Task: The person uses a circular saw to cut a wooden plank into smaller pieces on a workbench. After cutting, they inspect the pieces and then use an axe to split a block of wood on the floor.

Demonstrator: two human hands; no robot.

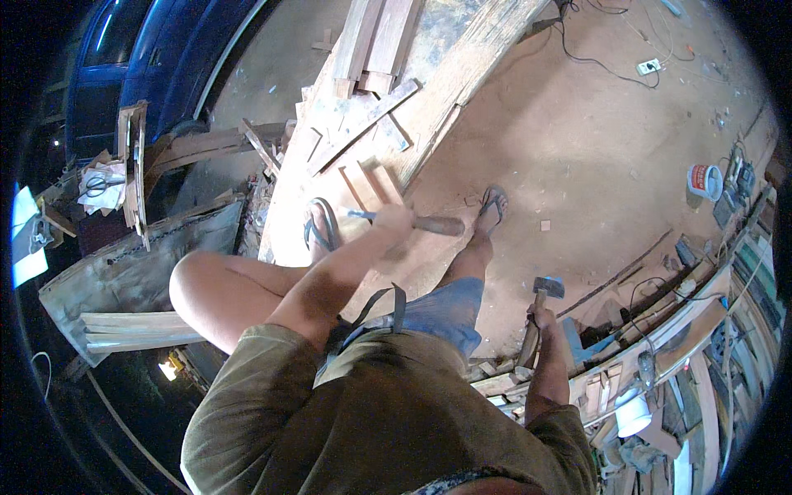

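Observation:
My left hand (394, 221) is closed around a chisel with a thick, rounded wooden handle (440, 225) sticking out to the right. Its bluish blade (360, 214) shows on the hand's left side. Just beyond that hand, a pale wooden workpiece (363, 186) with parallel strips rests on the wide timber bench (445, 107); the hand partly covers its near end. Out to the right and away from the bench, my right hand (542, 318) grips a hammer by its wooden handle, with the dark metal head (549, 287) uppermost.
Long boards (375, 41) and loose strips (363, 128) lie farther up the bench. A blue vehicle (157, 66) stands at the far left. On the floor are a white bucket (704, 182) and a power socket with cable (650, 67). Stacked timber (693, 346) lines the right side.

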